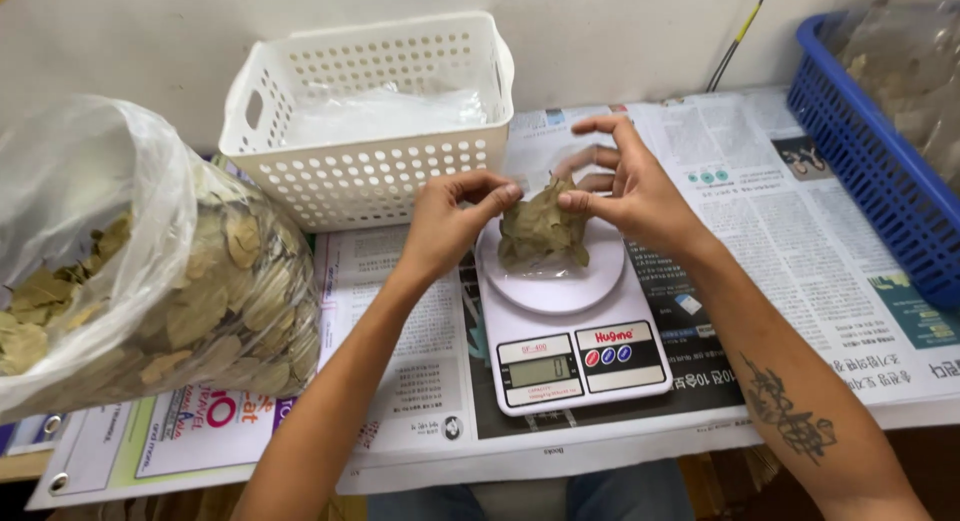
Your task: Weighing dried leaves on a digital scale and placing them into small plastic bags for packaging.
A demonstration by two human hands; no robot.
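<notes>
A small clear bag of dried leaves (pixel 541 231) stands on the round platform of a white kitchen scale (pixel 570 341). My left hand (pixel 452 221) pinches the bag's top left edge between thumb and forefinger. My right hand (pixel 625 186) pinches the top right edge, its other fingers spread above. Both hands hold the bag's mouth just over the scale's plate.
A large clear sack of dried leaves (pixel 140 271) lies at the left. A white perforated basket (pixel 370 161) with clear bags stands behind the scale. A blue basket (pixel 880 171) holding bagged leaves sits at the right. Newspaper (pixel 800 241) covers the table.
</notes>
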